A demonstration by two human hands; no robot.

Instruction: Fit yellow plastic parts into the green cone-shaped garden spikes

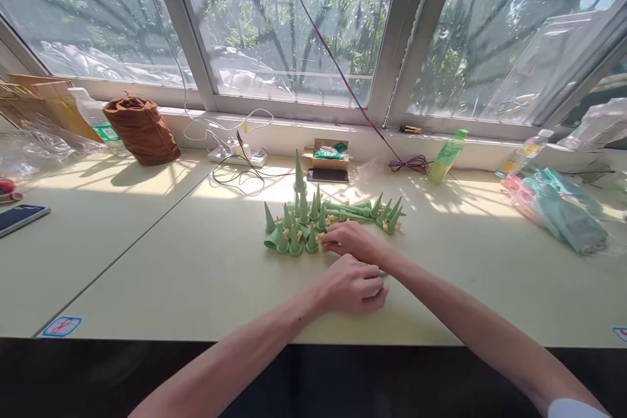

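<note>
My left hand (353,284) is closed low over the table, its fingers curled. The tip of a green stick-like piece (383,273) shows past its knuckles; the rest is hidden by the hand. Crossing in front of it, my right hand (353,241) has its fingertips pinched at a small beige piece (322,237) beside the green cones. Several pointed green cones (294,241) with round bases stand upright on the left of the group. Behind my right hand lie long green rods (349,214), and more cones (390,215) with beige bits stand at the right.
An open cardboard box (328,155) and a black phone (328,175) lie behind the cones. A power strip (238,155), a brown bag (141,130), a green bottle (448,157) and plastic bags (563,209) line the window side of the table (196,287).
</note>
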